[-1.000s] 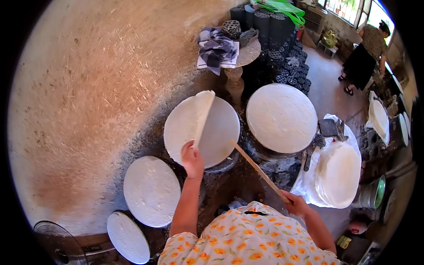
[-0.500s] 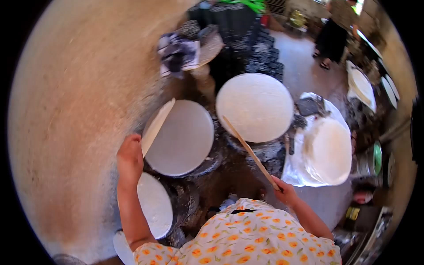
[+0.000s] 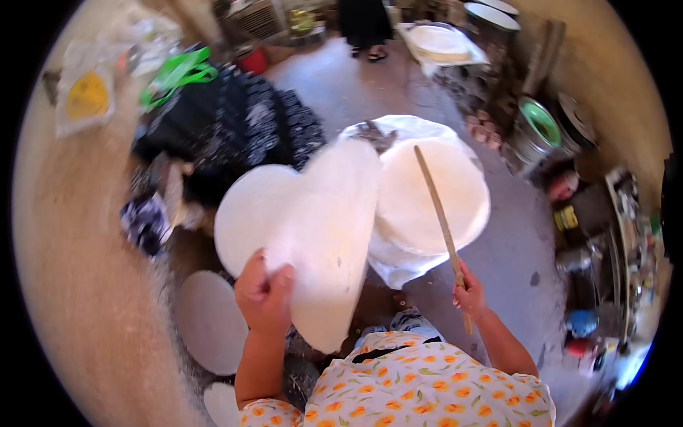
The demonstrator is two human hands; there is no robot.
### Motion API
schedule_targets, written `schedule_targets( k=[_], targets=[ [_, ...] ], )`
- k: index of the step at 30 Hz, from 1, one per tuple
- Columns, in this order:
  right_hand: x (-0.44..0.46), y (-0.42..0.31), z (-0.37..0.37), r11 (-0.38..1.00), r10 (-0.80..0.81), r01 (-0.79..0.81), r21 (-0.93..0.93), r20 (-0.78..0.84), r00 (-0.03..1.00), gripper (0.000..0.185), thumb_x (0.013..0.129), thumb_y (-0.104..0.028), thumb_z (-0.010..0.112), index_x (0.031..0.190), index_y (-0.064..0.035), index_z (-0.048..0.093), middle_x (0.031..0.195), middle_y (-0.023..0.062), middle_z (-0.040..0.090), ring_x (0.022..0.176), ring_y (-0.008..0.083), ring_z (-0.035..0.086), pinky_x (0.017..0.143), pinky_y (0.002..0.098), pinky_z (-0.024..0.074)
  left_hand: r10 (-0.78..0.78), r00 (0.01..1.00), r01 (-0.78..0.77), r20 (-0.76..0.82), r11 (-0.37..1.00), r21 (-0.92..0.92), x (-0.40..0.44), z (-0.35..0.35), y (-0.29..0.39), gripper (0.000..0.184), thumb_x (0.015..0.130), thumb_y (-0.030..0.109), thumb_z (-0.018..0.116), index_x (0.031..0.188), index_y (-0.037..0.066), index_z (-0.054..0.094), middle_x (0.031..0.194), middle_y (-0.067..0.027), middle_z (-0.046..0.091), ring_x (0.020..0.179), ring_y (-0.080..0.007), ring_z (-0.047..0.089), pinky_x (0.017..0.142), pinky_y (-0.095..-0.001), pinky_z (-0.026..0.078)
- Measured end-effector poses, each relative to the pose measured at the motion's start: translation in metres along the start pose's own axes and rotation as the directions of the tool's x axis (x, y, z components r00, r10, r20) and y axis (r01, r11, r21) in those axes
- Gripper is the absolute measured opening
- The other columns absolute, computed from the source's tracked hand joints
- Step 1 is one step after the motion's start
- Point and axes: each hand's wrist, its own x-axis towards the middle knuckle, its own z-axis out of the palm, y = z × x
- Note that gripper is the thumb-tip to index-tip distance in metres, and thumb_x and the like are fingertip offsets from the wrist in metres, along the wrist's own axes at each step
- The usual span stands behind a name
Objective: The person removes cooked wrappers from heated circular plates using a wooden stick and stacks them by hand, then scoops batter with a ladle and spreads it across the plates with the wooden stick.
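Thin white sheet [image 3: 333, 249] held in left hand [image 3: 263, 295], stick [image 3: 442, 220] gripped in right hand [image 3: 470, 290], hands apart; seemingly mid-carry, calling for flat, even support.

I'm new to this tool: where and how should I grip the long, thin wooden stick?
Grip the stick near its lower end, likely coming from the person's right and wrapping around it: it looks slim, and most of its length extends beyond the right hand.

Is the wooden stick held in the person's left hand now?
No, the right hand grips the wooden stick, while the left hand holds a thin white sheet.
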Motion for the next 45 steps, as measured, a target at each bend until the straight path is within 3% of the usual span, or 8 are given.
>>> schedule_targets(
  k=[2, 14, 20, 27, 37, 40, 41, 45],
  targets=[
    [-0.005, 0.023, -0.025, 0.997, -0.003, 0.012, 0.078, -0.116, 0.993, 0.069, 0.081, 0.006, 0.045, 0.142, -0.0225, 0.035, 0.069, -0.0001, 0.052, 0.048, 0.0084, 0.048, 0.043, 0.022, 0.0416, -0.208, 0.975, 0.143, -0.077, 0.854, -0.5, 0.021, 0.046, -0.016, 0.014, 0.085, 0.005, 0.06, 0.095, -0.005, 0.061, 0.084, -0.0032, 0.061, 0.072, -0.0081, 0.053, 0.065, -0.0244, 0.045],
    [-0.043, 0.071, -0.105, 0.994, 0.092, -0.049, 0.093, -0.538, 0.838, 0.069, 0.081, 0.009, 0.048, 0.143, -0.0196, 0.034, 0.068, 0.0006, 0.049, 0.046, 0.0085, 0.046, 0.039, 0.0244, 0.0417, -0.749, 0.647, 0.654, 0.143, 0.448, -0.61, 0.017, 0.247, -0.242, 0.003, 0.082, 0.0, 0.06, 0.082, -0.001, 0.057, 0.082, -0.0071, 0.063, 0.07, -0.0174, 0.06, 0.064, -0.0281, 0.05],
    [0.032, 0.023, -0.098, 0.942, -0.252, 0.203, -0.267, -0.164, 0.954, 0.06, 0.081, 0.009, 0.048, 0.136, -0.0131, 0.044, 0.069, -0.0001, 0.048, 0.054, 0.0067, 0.048, 0.047, 0.0227, 0.0412, -0.73, 0.596, 0.784, 0.336, 0.437, -0.441, -0.022, 0.198, -0.252, 0.008, 0.079, -0.001, 0.06, 0.086, 0.0, 0.06, 0.082, -0.0083, 0.063, 0.073, -0.0198, 0.062, 0.065, -0.0303, 0.052],
    [0.141, -0.086, 0.045, 0.222, -0.631, 0.802, -0.555, 0.545, 0.552, 0.061, 0.069, 0.006, 0.056, 0.121, -0.0255, 0.059, 0.073, 0.0104, 0.048, 0.064, 0.0291, 0.053, 0.057, 0.0377, 0.0464, -0.904, 0.421, 0.817, -0.072, 0.412, -0.405, -0.163, 0.073, -0.194, 0.01, 0.083, 0.001, 0.058, 0.093, 0.001, 0.061, 0.093, -0.0089, 0.063, 0.085, -0.0187, 0.063, 0.072, -0.0299, 0.054],
    [0.211, -0.121, 0.3, -0.386, -0.191, 0.69, -0.612, 0.785, 0.589, 0.029, 0.089, -0.013, 0.042, 0.114, -0.0062, 0.055, 0.101, 0.0205, 0.06, 0.091, 0.0369, 0.06, 0.077, 0.0456, 0.0478, -0.854, -0.181, 0.402, -0.488, 0.388, -0.829, -0.449, 0.045, -0.088, 0.009, 0.082, -0.001, 0.058, 0.091, -0.001, 0.062, 0.085, -0.0112, 0.064, 0.081, -0.0233, 0.066, 0.07, -0.0322, 0.056],
    [0.238, -0.122, 0.296, -0.053, -0.484, 0.963, -0.264, 0.85, 0.206, 0.039, 0.087, -0.011, 0.044, 0.125, -0.0072, 0.052, 0.105, 0.0214, 0.062, 0.098, 0.0367, 0.059, 0.086, 0.0437, 0.0459, -0.831, -0.364, 0.106, -0.421, 0.412, -0.905, -0.522, 0.095, -0.061, 0.022, 0.08, -0.001, 0.063, 0.102, 0.001, 0.061, 0.084, -0.0109, 0.064, 0.075, -0.0237, 0.067, 0.065, -0.0317, 0.057],
    [0.218, -0.135, 0.293, 0.171, -0.34, 0.906, -0.387, 0.84, 0.423, 0.048, 0.085, -0.007, 0.042, 0.133, -0.0087, 0.046, 0.112, 0.0252, 0.059, 0.103, 0.0362, 0.058, 0.089, 0.0421, 0.0449, -0.817, -0.431, 0.048, -0.384, 0.404, -0.914, -0.537, 0.115, -0.043, 0.024, 0.08, 0.0, 0.062, 0.104, 0.002, 0.06, 0.082, -0.0105, 0.064, 0.07, -0.0224, 0.066, 0.063, -0.0317, 0.056],
    [0.28, -0.091, 0.277, -0.109, -0.4, 0.962, -0.251, 0.897, 0.188, 0.061, 0.075, 0.006, 0.037, 0.135, -0.0011, 0.041, 0.121, 0.0277, 0.054, 0.109, 0.0404, 0.052, 0.096, 0.0423, 0.0394, -0.724, -0.667, -0.294, -0.176, 0.473, -0.83, -0.629, 0.223, -0.054, 0.03, 0.078, -0.006, 0.06, 0.106, 0.003, 0.059, 0.081, -0.0129, 0.063, 0.062, -0.0213, 0.062, 0.054, -0.0352, 0.054]
  ],
)
